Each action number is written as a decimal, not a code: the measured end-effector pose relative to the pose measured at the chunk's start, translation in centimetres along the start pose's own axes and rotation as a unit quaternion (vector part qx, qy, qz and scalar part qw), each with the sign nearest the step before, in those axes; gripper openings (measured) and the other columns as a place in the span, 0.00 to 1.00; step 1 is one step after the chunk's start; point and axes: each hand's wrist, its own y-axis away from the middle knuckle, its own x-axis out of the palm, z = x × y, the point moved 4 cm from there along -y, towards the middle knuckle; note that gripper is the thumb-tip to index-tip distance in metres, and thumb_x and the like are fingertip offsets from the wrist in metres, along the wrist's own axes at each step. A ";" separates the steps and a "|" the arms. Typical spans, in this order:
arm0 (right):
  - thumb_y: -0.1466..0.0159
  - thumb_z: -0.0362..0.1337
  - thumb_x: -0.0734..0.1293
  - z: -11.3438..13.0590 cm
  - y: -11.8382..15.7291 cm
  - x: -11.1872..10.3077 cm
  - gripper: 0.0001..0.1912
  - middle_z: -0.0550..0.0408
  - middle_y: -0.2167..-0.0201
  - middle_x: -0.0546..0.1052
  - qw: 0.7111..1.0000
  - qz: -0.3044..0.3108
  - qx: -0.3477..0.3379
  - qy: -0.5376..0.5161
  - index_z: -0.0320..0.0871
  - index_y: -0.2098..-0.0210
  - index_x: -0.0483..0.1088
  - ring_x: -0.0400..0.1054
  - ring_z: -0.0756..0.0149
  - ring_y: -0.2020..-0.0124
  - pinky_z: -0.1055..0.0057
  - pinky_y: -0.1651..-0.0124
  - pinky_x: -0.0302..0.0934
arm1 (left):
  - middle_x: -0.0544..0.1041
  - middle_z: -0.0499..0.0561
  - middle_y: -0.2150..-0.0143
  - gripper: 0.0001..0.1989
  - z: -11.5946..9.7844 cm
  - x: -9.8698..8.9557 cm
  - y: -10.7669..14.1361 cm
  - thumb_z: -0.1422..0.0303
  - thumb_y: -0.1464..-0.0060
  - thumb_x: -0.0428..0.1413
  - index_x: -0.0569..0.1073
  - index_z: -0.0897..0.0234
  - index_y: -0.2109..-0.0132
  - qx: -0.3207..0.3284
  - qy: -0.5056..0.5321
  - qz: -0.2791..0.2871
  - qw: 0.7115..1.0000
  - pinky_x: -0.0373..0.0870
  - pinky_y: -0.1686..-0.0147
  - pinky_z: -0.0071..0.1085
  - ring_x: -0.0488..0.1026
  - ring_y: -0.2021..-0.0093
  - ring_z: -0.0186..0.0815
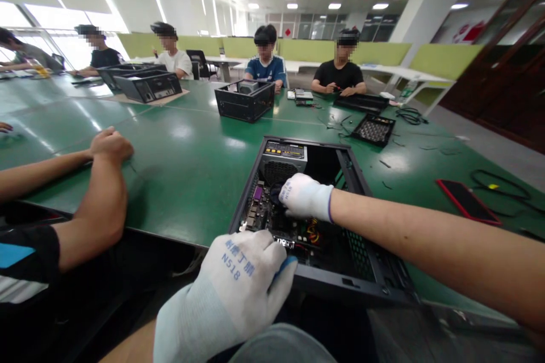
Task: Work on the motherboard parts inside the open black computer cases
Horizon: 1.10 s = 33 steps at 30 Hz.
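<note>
An open black computer case [360, 170] lies on its side in front of me, partly over the table's edge. My left hand [234, 283], in a white glove with blue print, grips the case's near left edge, its fingers curled over the rim. My right hand [302, 197], gloved the same way, reaches inside with closed fingers over a dark round part on the motherboard [254, 212]. What those fingers hold is hidden. A power supply [284, 152] with a mesh grille sits at the case's far left corner. Coloured wires [314, 231] show below my right hand.
Beside me on the left are a person's bent arms [108, 181]. More people sit across the green table [183, 142], with other cases [246, 101] before them. To the right lie a black tray-like part [374, 129], a red-edged phone [467, 201] and loose cables [502, 184].
</note>
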 end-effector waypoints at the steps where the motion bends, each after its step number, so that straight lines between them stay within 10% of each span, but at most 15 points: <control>1: 0.42 0.35 0.75 0.3 0.0 0.1 0.07 0.44 0.68 0.83 1.000 0.011 -0.005 0.010 0.36 0.67 0.81 0.80 0.53 0.64 0.63 0.58 0.69 | 0.74 0.50 0.68 0.14 0.0 0.0 0.0 0.62 0.31 0.49 0.71 0.59 0.66 0.001 0.003 -0.001 1.000 0.62 0.70 0.35 0.73 0.69 0.38; 18: 0.36 0.38 0.69 -3.8 6.2 -2.7 0.14 0.41 0.58 0.84 0.993 0.056 0.101 0.033 0.38 0.57 0.82 0.79 0.48 0.54 0.59 0.51 0.69 | 0.75 0.51 0.68 0.15 0.0 -0.6 0.1 0.60 0.31 0.51 0.77 0.60 0.63 0.000 -0.006 0.005 1.000 0.67 0.70 0.33 0.75 0.67 0.38; 27: 0.34 0.39 0.67 -6.9 5.2 -2.1 0.14 0.36 0.57 0.83 0.979 0.059 0.190 0.055 0.37 0.56 0.81 0.79 0.47 0.53 0.59 0.54 0.71 | 0.74 0.58 0.40 0.18 0.3 -0.4 1.1 0.60 0.32 0.58 0.73 0.62 0.40 -0.015 0.003 -0.045 0.999 0.77 0.48 0.46 0.76 0.47 0.43; 33: 0.30 0.45 0.69 -9.0 3.0 -0.5 0.17 0.47 0.51 0.79 0.972 0.078 0.214 0.051 0.39 0.48 0.75 0.76 0.59 0.52 0.56 0.49 0.72 | 0.79 0.49 0.57 0.11 0.3 -0.6 0.6 0.55 0.32 0.54 0.79 0.53 0.56 -0.012 -0.018 -0.080 0.997 0.78 0.62 0.30 0.79 0.54 0.40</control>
